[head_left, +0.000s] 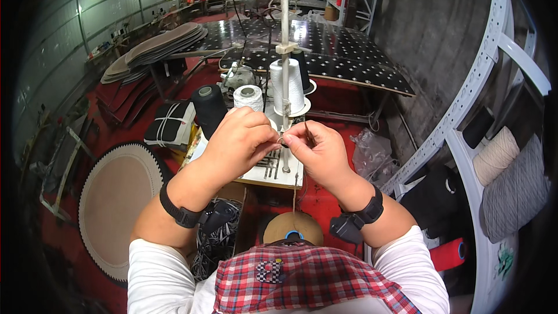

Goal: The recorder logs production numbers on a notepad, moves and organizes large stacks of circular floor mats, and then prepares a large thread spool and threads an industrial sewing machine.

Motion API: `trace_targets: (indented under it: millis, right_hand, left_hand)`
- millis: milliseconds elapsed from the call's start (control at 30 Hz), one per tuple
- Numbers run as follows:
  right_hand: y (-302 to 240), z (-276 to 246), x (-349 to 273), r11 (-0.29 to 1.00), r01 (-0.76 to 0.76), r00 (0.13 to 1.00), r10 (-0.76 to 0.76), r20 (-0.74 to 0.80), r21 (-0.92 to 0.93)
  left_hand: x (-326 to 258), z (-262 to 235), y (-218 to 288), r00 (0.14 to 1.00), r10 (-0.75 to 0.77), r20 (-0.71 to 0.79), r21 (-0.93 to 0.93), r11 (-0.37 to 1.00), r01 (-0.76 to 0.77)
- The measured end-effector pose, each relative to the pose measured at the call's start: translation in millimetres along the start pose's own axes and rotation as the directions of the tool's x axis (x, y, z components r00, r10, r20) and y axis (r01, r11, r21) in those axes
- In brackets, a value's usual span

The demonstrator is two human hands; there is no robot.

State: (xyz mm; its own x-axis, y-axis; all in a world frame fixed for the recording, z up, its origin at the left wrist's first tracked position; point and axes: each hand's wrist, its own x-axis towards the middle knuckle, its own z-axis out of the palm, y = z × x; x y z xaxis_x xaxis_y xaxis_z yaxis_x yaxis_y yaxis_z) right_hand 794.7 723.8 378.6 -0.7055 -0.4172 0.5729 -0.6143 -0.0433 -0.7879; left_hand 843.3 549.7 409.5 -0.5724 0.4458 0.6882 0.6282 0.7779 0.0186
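Observation:
My left hand (241, 139) is closed in a pinch, its fingertips on a thin strand of thread (280, 139) in front of the metal pole (285, 40). Close beside it, my right hand (319, 150) pinches the same strand between thumb and forefinger. A dark, pointed tool (310, 134), possibly thread snips, is tucked in my right hand; most of it is hidden. Beyond the hands stand a large white thread cone (287, 84), a smaller white cone (247, 97) and a black cone (209, 107) by the white machine table (264, 177).
Below the table edge sits a tan round cone base (293, 228). To the left are a round toothed-edge mat (120, 209) and a tied bundle (170, 123). A white metal rack (465, 157) with yarn cones (516, 183) rises at right. Behind is a black studded table (343, 58).

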Motion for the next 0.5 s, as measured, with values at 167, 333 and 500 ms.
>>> trace_targets:
  millis: [167,333,500]
  right_hand:
    - [4.3,0.1,-3.6,1.0,0.004,0.999,-0.004,0.045,-0.006]
    - [0.9,-1.4,-3.2,0.998,0.007,0.998,-0.004,0.058,-0.054]
    - [-5.9,-5.6,-0.6,0.995,-0.043,0.988,0.056,0.145,-0.09]
  left_hand:
    - [-0.2,0.1,-1.2,0.999,0.018,-0.034,-0.037,0.999,-0.019]
    - [0.1,-1.5,-1.8,0.999,0.023,-0.036,-0.019,1.0,-0.024]
    - [0.1,-1.4,-3.2,0.994,0.077,-0.08,0.002,0.997,-0.077]
